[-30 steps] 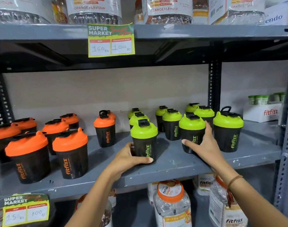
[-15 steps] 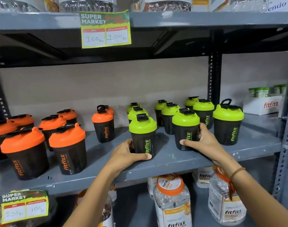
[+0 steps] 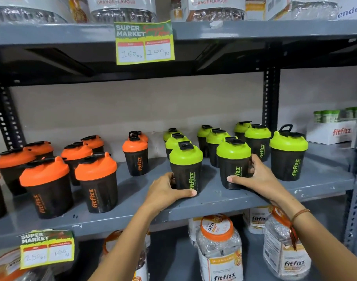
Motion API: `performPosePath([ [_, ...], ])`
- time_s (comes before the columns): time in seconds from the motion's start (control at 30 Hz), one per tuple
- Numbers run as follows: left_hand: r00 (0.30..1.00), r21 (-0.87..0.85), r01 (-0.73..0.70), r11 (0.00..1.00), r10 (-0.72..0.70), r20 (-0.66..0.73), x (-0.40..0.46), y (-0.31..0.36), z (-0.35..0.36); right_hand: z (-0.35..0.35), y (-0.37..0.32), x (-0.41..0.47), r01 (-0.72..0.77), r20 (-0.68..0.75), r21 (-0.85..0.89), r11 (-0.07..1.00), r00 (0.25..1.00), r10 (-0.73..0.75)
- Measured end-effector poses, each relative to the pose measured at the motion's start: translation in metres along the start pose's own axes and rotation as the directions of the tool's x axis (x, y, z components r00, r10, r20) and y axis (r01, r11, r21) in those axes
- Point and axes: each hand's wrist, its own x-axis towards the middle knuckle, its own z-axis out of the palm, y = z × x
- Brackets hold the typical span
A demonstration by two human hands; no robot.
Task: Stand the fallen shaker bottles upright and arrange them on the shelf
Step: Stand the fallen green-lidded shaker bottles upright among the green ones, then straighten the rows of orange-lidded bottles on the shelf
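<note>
On the grey shelf (image 3: 214, 197) stand several black shaker bottles, all upright: orange-lidded ones (image 3: 96, 183) on the left, green-lidded ones (image 3: 257, 142) on the right. My left hand (image 3: 165, 191) wraps around the base of the front green-lidded shaker (image 3: 185, 167), thumb across its front. My right hand (image 3: 254, 177) grips the lower body of the neighbouring green-lidded shaker (image 3: 233, 159), which stands on the shelf near the front edge. One more green-lidded shaker (image 3: 288, 157) stands alone to the right.
A steel upright (image 3: 271, 102) rises behind the green group. A white fitfizz box (image 3: 333, 131) sits at the far right. Price tags hang from the upper shelf edge (image 3: 144, 43) and the lower left edge (image 3: 47, 249). Clear jars (image 3: 218, 246) fill the shelf below.
My right hand has drawn its green-lidded shaker forward towards the shelf's front edge. My left hand keeps its hold on the front shaker, which has not shifted.
</note>
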Motion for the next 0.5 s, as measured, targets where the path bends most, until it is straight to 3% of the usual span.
performPosePath([
  [0.17,0.999,-0.022,0.001,1.0,-0.002,-0.05,-0.009,0.004,-0.006,0.0,-0.004,0.003,0.035,-0.049,0.054,0.998,0.998,-0.033],
  [0.23,0.99,-0.103,-0.029,0.994,0.014,-0.141,-0.026,0.003,-0.012,0.005,-0.008,0.0,0.067,-0.184,0.107,0.992,0.982,-0.047],
  [0.3,0.95,-0.161,-0.141,0.977,0.088,-0.301,-0.05,-0.004,-0.022,0.017,-0.018,-0.011,0.172,-0.384,0.051,0.984,0.913,-0.14],
  [0.37,0.844,-0.14,-0.296,0.945,0.189,-0.502,-0.078,-0.019,-0.038,0.036,-0.041,-0.028,0.342,-0.53,-0.071,0.937,0.783,-0.326],
  [0.4,0.756,-0.073,-0.359,0.931,0.244,-0.607,-0.091,-0.029,-0.049,0.048,-0.058,-0.037,0.431,-0.564,-0.108,0.896,0.715,-0.412],
  [0.5,0.491,0.136,-0.418,0.898,0.349,-0.798,-0.122,-0.066,-0.095,0.103,-0.118,-0.061,0.652,-0.532,-0.14,0.745,0.585,-0.612],
])
